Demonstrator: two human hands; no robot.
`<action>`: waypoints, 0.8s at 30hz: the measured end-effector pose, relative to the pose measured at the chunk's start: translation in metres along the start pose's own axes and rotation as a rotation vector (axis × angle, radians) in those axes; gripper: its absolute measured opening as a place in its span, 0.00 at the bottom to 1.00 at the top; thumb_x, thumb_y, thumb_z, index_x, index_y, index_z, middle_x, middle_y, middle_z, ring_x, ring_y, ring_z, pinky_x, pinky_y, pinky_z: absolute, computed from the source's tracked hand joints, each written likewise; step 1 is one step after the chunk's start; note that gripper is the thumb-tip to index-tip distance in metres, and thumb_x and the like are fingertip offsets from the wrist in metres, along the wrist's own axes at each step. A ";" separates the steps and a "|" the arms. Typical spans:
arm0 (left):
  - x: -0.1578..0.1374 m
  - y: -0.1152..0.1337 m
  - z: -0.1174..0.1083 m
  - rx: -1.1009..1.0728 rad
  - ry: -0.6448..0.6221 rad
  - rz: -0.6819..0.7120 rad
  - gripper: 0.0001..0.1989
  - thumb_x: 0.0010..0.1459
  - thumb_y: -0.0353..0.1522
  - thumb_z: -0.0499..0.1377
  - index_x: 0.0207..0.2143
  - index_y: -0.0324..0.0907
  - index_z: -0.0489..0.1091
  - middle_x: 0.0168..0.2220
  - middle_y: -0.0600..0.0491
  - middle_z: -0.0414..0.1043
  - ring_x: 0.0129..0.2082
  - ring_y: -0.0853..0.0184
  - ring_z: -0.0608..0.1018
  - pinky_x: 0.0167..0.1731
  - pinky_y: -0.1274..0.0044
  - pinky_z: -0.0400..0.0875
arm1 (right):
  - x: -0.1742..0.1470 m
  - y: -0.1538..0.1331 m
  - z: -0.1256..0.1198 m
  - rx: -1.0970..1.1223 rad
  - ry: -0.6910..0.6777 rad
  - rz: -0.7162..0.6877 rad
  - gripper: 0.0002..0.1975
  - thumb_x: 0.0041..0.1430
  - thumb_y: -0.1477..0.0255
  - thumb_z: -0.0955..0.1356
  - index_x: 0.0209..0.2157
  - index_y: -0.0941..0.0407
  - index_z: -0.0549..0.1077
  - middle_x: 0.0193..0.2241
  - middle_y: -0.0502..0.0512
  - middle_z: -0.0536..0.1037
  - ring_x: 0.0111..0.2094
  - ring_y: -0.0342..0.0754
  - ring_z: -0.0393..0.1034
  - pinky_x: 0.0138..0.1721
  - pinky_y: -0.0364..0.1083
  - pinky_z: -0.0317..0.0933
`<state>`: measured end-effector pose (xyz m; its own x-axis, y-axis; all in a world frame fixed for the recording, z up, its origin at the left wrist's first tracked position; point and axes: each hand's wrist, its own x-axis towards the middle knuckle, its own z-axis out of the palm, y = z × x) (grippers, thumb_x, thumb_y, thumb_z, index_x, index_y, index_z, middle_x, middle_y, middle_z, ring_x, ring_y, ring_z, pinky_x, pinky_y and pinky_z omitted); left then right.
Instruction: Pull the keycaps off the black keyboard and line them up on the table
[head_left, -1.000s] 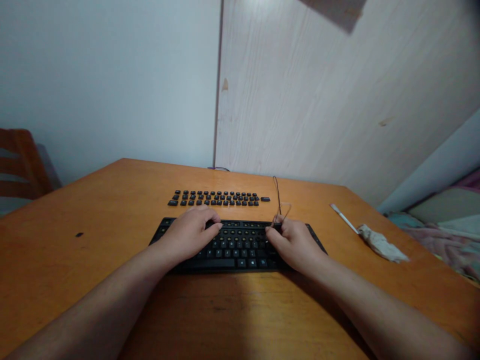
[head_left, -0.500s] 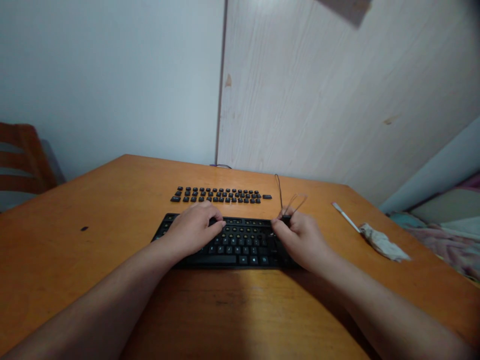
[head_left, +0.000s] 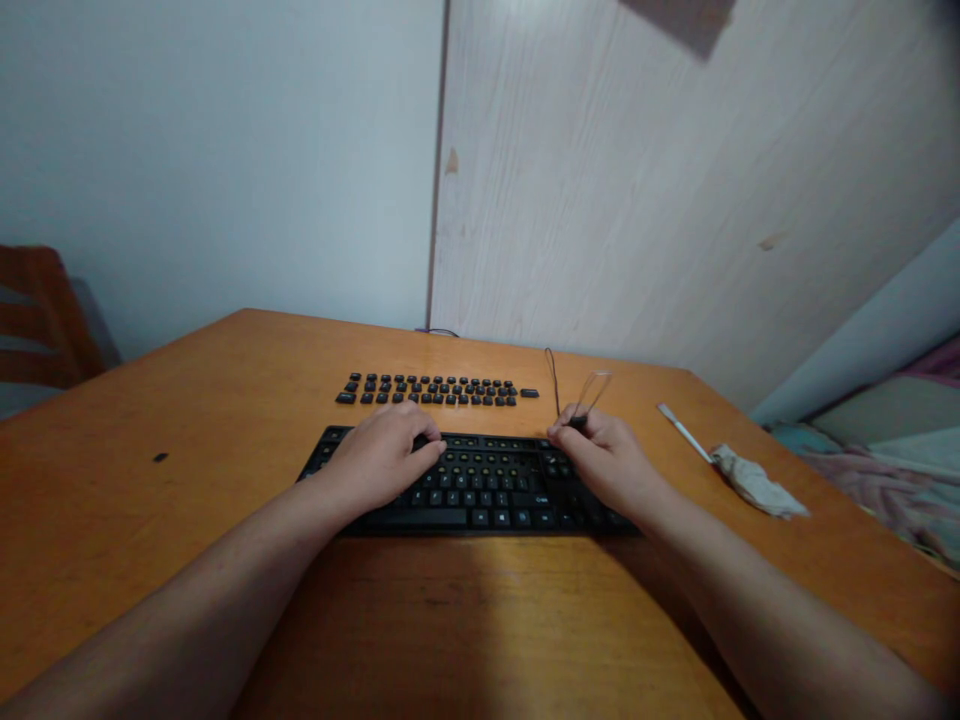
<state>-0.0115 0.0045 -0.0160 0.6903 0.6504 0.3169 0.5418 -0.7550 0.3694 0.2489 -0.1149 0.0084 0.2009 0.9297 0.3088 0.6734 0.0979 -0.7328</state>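
Observation:
A black keyboard point(head_left: 442, 518) lies on the wooden table, its upper rows without keycaps and showing pale key stems. My left hand point(head_left: 386, 450) lies over its back left part, thumb and curled fingers gripping it. My right hand point(head_left: 600, 450) is closed above the keyboard's right part, pinching a wire keycap puller point(head_left: 598, 384) whose thin loops point up and away. The fingertips hide whatever is at the puller's other end. Behind the keyboard sit loose black keycaps point(head_left: 442, 390), lined up in rows.
One black keycap point(head_left: 160, 457) lies alone at the left. A white-handled brush point(head_left: 686, 432) and a crumpled cloth point(head_left: 757, 482) are on the right. The keyboard's cable point(head_left: 553, 375) loops up behind it. A wooden chair point(head_left: 52, 310) stands at the far left.
My right hand has shifted slightly up and right with the puller, uncovering more keys at the keyboard's right. My left hand stays on the keyboard. The whole view has shifted slightly.

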 end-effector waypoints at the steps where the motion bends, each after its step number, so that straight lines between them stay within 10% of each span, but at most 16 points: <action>1: 0.000 0.000 0.000 0.001 0.001 -0.001 0.13 0.61 0.41 0.53 0.34 0.44 0.74 0.36 0.50 0.72 0.39 0.61 0.73 0.40 0.70 0.66 | 0.001 0.002 -0.001 0.005 0.001 -0.014 0.08 0.57 0.69 0.64 0.28 0.56 0.71 0.26 0.50 0.73 0.30 0.46 0.67 0.33 0.45 0.59; 11: 0.000 0.003 -0.001 0.017 0.008 -0.001 0.13 0.60 0.41 0.54 0.34 0.44 0.74 0.36 0.50 0.72 0.39 0.61 0.73 0.41 0.69 0.66 | 0.005 0.012 -0.006 -0.117 -0.409 0.007 0.11 0.58 0.68 0.67 0.40 0.55 0.78 0.36 0.53 0.80 0.36 0.49 0.71 0.39 0.47 0.61; 24: -0.001 0.001 0.001 0.006 0.017 0.008 0.13 0.60 0.41 0.54 0.34 0.44 0.74 0.35 0.50 0.72 0.38 0.61 0.73 0.40 0.70 0.65 | 0.005 0.013 -0.007 0.032 -0.467 0.126 0.05 0.57 0.69 0.67 0.31 0.55 0.73 0.26 0.48 0.72 0.27 0.42 0.64 0.31 0.42 0.58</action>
<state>-0.0112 0.0033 -0.0165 0.6865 0.6455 0.3347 0.5391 -0.7607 0.3614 0.2635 -0.1114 0.0046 -0.0659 0.9943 -0.0832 0.6407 -0.0218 -0.7675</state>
